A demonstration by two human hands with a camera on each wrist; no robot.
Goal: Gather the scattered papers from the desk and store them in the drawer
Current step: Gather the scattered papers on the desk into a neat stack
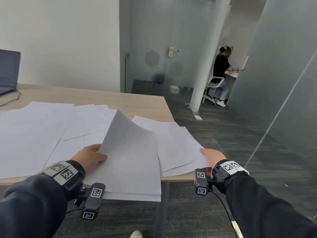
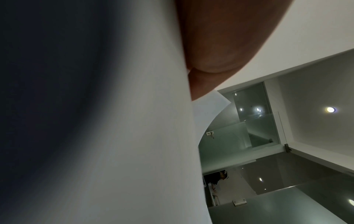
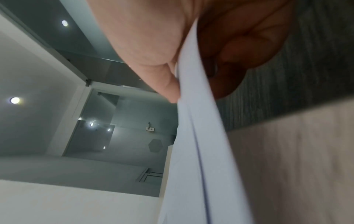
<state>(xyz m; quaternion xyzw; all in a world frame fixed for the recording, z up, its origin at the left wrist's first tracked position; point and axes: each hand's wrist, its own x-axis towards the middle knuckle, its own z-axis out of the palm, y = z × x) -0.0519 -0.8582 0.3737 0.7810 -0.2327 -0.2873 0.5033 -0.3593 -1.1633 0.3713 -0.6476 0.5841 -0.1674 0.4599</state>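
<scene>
1. Left hand (image 1: 90, 156): thumb on top of a gathered stack of plain white sheets (image 1: 132, 169), fingers hidden beneath; stack pinched at its left edge, top sheet curling upward, near end overhanging the near edge of the light wood desk (image 1: 137, 102)
2. Right hand (image 1: 211, 158): thumb above, fingers curled below, gripping a few overlapping white sheets (image 1: 178, 148) at the near right corner of the desk; same pinch visible in the right wrist view, fingers (image 3: 239, 50) under the paper edge
3. Loose white papers (image 1: 34, 134): many, spread flat across the left and middle of the desk, reaching toward its near edge, not yet collected
4. Dark laptop (image 1: 8, 71): open, at the far left edge of the desk, cable trailing
5. Drawer: not in view
6. Progress, as judged: gathering early to midway; two bundles in hand, larger share of papers left on the desk; merging, squaring and storing in the drawer all outstanding
</scene>
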